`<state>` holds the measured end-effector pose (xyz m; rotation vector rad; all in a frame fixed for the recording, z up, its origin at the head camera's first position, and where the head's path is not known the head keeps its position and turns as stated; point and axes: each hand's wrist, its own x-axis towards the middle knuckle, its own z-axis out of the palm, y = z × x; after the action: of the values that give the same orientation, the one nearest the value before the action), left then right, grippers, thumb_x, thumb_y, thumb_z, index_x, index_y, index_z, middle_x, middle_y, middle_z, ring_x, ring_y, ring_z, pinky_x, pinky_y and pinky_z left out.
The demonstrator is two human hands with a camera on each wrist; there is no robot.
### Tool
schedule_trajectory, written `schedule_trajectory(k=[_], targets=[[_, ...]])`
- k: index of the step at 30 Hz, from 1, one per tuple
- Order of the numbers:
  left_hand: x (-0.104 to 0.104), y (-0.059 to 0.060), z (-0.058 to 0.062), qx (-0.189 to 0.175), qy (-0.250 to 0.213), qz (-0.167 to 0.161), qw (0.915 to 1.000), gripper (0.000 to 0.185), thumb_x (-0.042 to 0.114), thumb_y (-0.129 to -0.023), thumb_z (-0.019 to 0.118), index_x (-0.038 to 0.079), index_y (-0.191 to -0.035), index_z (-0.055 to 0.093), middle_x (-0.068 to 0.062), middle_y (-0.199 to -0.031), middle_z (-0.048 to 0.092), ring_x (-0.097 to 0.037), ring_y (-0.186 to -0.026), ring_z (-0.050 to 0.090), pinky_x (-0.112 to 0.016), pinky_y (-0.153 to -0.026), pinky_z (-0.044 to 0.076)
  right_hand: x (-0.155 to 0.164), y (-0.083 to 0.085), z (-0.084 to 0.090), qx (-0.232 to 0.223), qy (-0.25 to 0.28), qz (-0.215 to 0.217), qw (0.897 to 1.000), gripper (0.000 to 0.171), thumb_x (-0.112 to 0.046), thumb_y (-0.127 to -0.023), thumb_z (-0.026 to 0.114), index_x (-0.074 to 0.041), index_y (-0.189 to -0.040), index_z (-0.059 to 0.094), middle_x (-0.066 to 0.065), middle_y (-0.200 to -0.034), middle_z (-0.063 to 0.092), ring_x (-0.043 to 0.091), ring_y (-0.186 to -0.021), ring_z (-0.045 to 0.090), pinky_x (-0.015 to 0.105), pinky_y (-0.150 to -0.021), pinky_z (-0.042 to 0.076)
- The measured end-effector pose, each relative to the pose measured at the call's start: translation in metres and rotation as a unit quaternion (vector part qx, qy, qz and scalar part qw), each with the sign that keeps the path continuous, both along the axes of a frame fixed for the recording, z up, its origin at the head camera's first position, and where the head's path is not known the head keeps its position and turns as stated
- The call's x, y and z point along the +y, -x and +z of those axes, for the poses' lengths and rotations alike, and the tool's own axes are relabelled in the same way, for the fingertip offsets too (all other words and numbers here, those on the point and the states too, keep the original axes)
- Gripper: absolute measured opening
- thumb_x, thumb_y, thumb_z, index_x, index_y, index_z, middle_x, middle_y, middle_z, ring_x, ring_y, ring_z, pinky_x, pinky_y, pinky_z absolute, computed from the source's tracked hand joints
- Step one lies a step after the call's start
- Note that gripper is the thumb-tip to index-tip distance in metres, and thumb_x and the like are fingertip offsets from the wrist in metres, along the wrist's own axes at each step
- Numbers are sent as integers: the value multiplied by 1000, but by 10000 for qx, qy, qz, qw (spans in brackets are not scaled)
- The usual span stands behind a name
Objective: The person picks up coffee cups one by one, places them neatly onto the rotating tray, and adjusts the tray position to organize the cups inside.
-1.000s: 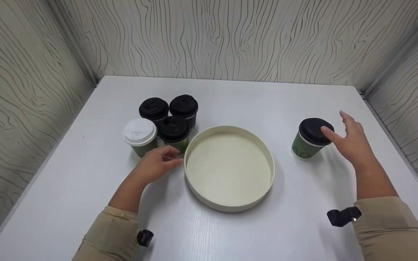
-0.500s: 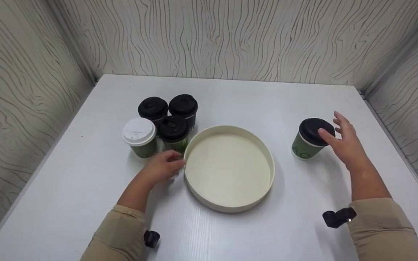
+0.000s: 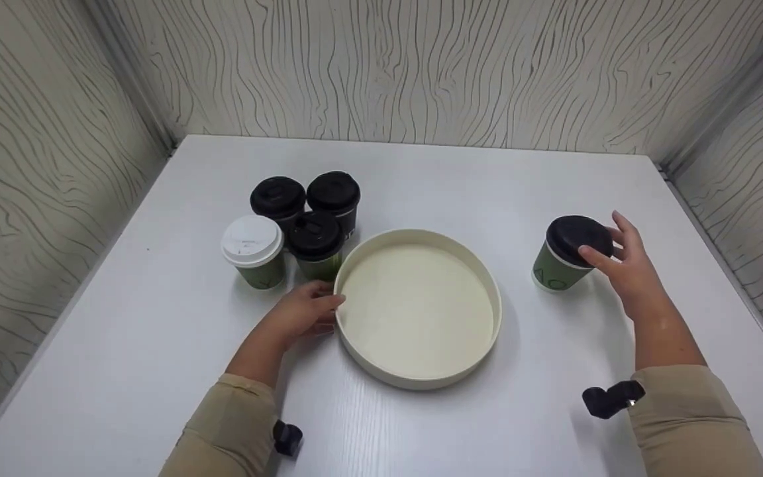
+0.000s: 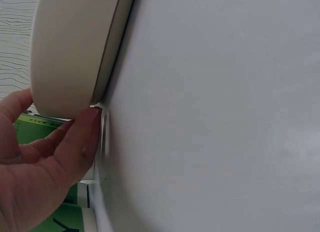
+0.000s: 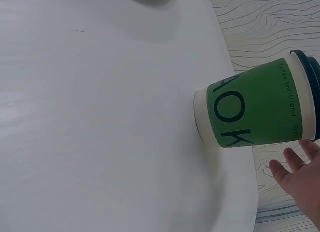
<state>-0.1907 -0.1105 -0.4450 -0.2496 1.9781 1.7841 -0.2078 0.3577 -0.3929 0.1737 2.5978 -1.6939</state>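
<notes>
Covering most of the view: white table (image 3: 421, 179), walled on three sides. Centre: round cream tray (image 3: 491, 291), shallow, stiff rim; likely light, may slide on the smooth top. Left hand (image 3: 303, 311) rests at tray's left edge, fingers (image 4: 82, 134) relaxed against the wall, gripping nothing. Behind it, cluster of 4 lidded cups (image 3: 299, 225), three black lids, one white. Right of tray, well apart: lone green cup w/ black lid (image 5: 260, 105), upright. Right hand (image 3: 626, 265) spread beside it, thumb near lid, not closed on it. Paper cup prob. light, crushable; best taken round mid-body, not by lid.
</notes>
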Motion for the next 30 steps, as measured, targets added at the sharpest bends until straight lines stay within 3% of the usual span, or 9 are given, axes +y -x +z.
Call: schedule_trajectory(k=[9, 14, 20, 30], targets=[[-2, 4, -6, -261, -383, 60, 9989, 46, 20, -89, 58, 4, -129, 45, -13, -101, 64, -22, -90, 64, -35, -74, 53, 2, 0, -9, 95, 722, 50, 9973, 90, -23, -88, 61, -31, -146, -7, 19, -151, -5, 40, -135, 4, 52, -109, 9], [-3, 3, -7, -382, -807, 117, 9959, 43, 16, -90, 55, 1, -129, 43, -16, -104, 62, -23, -92, 63, -35, -75, 53, 2, -1, -14, 235, 808, 94, 9964, 90, -17, -86, 63, -31, -146, -3, 17, -151, -2, 37, -135, 8, 39, -110, 19], [-4, 3, -10, -381, -1032, 103, 9939, 44, 14, -90, 55, 1, -130, 41, -18, -110, 59, -26, -97, 61, -37, -78, 52, 3, -2, -22, 411, 846, 161, 9954, 89, -12, -84, 65, -26, -147, 3, 15, -152, 3, 32, -131, 16, 10, -86, 36], [-6, 5, -12, -348, -1319, -54, 9906, 47, 11, -90, 54, 0, -133, 37, -21, -115, 55, -28, -99, 61, -39, -80, 52, 2, 0, -32, 1073, 994, 126, 9892, 76, 1, -81, 66, -13, -141, 21, 6, -139, 26, 20, -117, 31, 8, -82, 39]])
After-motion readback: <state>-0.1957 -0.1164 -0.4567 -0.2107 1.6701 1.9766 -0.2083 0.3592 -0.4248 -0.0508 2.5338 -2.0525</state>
